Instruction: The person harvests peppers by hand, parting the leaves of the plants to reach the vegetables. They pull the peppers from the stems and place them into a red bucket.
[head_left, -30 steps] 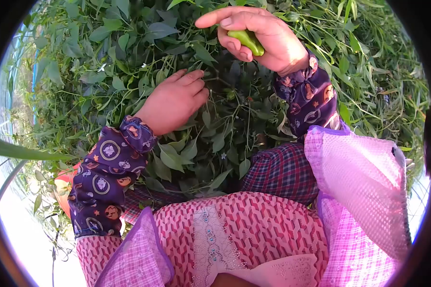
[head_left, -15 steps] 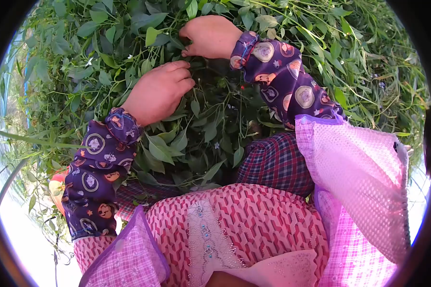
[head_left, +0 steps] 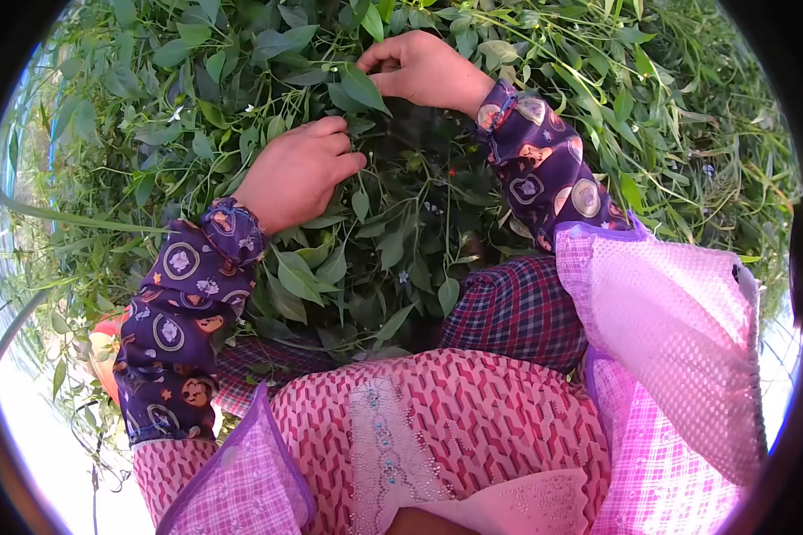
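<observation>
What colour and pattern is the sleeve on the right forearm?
Dark purple sleeve, with round motifs and orange figures; see the head view.

Left hand (head_left: 299, 176), curled, lies against green foliage (head_left: 171, 53). Right hand (head_left: 424, 71) bent beside pointed leaf (head_left: 363, 89). Plaid cloth (head_left: 517, 316) below, near pink patterned top (head_left: 500, 410).

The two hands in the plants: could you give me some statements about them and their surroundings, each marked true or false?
1. The left hand and right hand are both among green leaves. True.
2. The right hand is clasped in the left hand. False: they are apart.
3. Both sleeves are dark with printed pictures. True.
4. Thick gloves cover both hands. False: they are bare.
5. A small white flower shows among the leaves. True.
</observation>
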